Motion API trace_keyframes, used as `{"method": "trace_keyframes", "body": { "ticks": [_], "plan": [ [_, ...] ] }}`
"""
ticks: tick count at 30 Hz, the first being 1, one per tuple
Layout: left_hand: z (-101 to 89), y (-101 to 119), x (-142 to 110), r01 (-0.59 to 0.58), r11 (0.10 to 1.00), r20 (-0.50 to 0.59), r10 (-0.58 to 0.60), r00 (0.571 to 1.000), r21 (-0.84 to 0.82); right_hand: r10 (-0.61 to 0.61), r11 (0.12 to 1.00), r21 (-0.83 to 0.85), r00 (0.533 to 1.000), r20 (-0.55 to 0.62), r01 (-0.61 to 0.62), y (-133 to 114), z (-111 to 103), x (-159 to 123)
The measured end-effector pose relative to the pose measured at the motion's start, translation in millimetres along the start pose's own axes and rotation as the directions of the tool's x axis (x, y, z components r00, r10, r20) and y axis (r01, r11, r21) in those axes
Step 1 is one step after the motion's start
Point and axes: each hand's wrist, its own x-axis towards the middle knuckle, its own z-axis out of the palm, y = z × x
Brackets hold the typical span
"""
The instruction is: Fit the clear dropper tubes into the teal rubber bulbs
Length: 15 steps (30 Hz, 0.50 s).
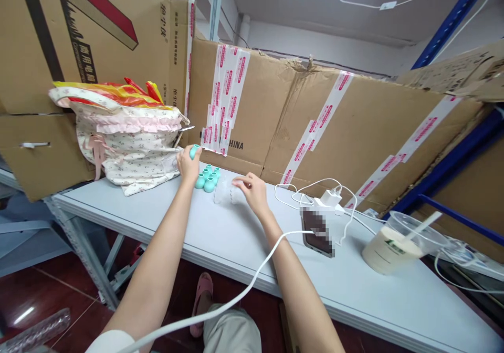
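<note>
My left hand [188, 166] is closed around a small teal bottle-shaped piece [194, 152], lifted beside the cloth bag. Several matching teal pieces [209, 185], round-bodied with narrow open necks, stand grouped on the table just right of that hand. My right hand [252, 189] has its fingers pinched together at the edge of a clear plastic piece [224, 193] with a wavy rim. The plastic is see-through, so its exact kind is hard to make out. It lies on the table close to the teal group.
A floral drawstring bag [129, 153] stands at the table's left end. Cardboard [252, 111] walls the back. To the right are a phone [316, 232], a white charger [331, 198] with cables, and a drink cup [394, 248]. A white cable [236, 305] crosses before my right arm.
</note>
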Motion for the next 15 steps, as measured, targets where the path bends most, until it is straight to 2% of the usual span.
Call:
{"method": "trace_keyframes", "body": {
  "ticks": [2, 4, 8, 10, 15],
  "plan": [
    [1.3, -11, 4, 0.040, 0.996, 0.027, -0.042, 0.999, 0.078, -0.086, 0.985, -0.140, 0.990, 0.114, 0.102, -7, 7, -3],
    [3.1, -20, 6, 0.103, 0.983, 0.067, -0.114, 0.991, 0.153, -0.149, 0.960, -0.199, 0.962, 0.227, 0.196, -14, 14, -7],
    [5.6, -35, 7, 0.179, 0.956, 0.151, -0.217, 0.964, 0.231, -0.174, 0.907, -0.280, 0.884, 0.433, 0.315, -18, 27, -13],
    [7.3, -41, 7, 0.192, 0.953, 0.182, -0.237, 0.954, 0.236, -0.168, 0.884, -0.319, 0.870, 0.464, 0.341, -18, 32, -15],
    [16.3, -55, 8, 0.239, 0.955, 0.233, -0.277, 0.932, 0.178, -0.191, 0.851, -0.368, 0.874, 0.447, 0.375, -20, 38, -16]
  ]
}}
